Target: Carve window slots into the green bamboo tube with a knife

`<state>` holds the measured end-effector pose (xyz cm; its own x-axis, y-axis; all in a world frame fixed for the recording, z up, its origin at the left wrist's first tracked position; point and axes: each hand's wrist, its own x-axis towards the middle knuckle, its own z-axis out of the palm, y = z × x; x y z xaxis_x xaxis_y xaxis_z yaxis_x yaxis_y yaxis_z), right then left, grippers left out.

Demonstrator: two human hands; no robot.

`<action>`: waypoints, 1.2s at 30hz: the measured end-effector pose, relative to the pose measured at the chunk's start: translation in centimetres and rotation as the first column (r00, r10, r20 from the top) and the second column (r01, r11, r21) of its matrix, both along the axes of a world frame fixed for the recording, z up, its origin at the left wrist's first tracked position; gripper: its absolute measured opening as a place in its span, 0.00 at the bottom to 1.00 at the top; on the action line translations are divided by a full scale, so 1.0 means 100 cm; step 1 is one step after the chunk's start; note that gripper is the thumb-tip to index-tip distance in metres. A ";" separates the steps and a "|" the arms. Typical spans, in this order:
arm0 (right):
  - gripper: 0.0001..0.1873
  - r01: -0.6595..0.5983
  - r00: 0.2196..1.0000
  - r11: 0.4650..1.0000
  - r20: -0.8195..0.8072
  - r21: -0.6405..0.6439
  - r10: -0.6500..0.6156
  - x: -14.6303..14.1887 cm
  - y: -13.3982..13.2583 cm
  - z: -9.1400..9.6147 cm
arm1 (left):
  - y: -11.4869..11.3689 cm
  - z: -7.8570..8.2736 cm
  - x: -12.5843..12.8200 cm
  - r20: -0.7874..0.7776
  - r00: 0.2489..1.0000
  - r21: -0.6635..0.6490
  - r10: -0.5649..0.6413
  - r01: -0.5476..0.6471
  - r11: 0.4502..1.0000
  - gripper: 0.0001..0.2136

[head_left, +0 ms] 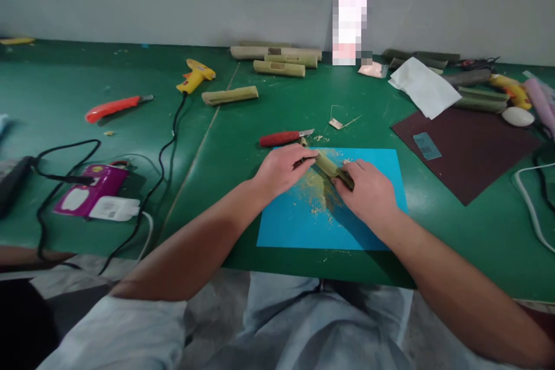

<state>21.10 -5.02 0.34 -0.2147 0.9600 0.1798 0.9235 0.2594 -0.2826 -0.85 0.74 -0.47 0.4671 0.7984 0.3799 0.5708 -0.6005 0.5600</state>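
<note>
My right hand (367, 189) is closed round the near end of a short green bamboo piece (330, 166), which slants over a blue sheet (299, 225). My left hand (281, 166) is closed at the piece's far end, pinching a thin dark tool I cannot make out. Pale shavings (318, 192) lie on the blue sheet under the piece. A red-handled knife (284, 138) rests on the green table just beyond my left hand.
Several bamboo sections (277, 60) lie at the back. A yellow glue gun (196, 76) with its black cord, an orange cutter (113, 107) and a purple box (89, 192) sit at the left. Dark sandpaper (468, 153), white paper (425, 88) and more bamboo are at the right.
</note>
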 end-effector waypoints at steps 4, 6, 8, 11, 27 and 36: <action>0.11 -0.004 1.000 1.000 0.003 0.006 0.004 -0.001 -0.001 -0.002 | -0.001 0.000 0.000 0.008 1.000 0.015 0.011 -0.011 1.000 0.09; 0.11 -0.005 1.000 1.000 0.001 0.013 0.005 -0.001 -0.001 -0.002 | -0.003 -0.001 0.002 0.002 0.999 0.031 0.032 -0.032 0.999 0.09; 0.11 -0.007 1.000 1.000 0.007 0.022 0.007 -0.001 -0.001 -0.002 | -0.006 -0.002 0.004 -0.009 0.999 0.055 0.043 -0.042 0.998 0.09; 0.11 -0.008 1.000 1.000 0.017 0.025 0.008 -0.002 -0.001 -0.002 | -0.008 -0.003 0.006 -0.032 0.999 0.083 0.027 -0.024 0.996 0.09; 0.11 -0.006 1.000 1.000 -0.020 -0.016 0.006 -0.002 0.000 0.003 | -0.006 0.001 0.001 -0.015 1.000 0.023 -0.012 0.013 1.000 0.09; 0.12 -0.028 0.999 1.000 0.020 0.001 0.028 -0.002 -0.001 0.003 | -0.006 0.000 0.001 -0.042 0.999 0.040 0.003 -0.001 0.999 0.10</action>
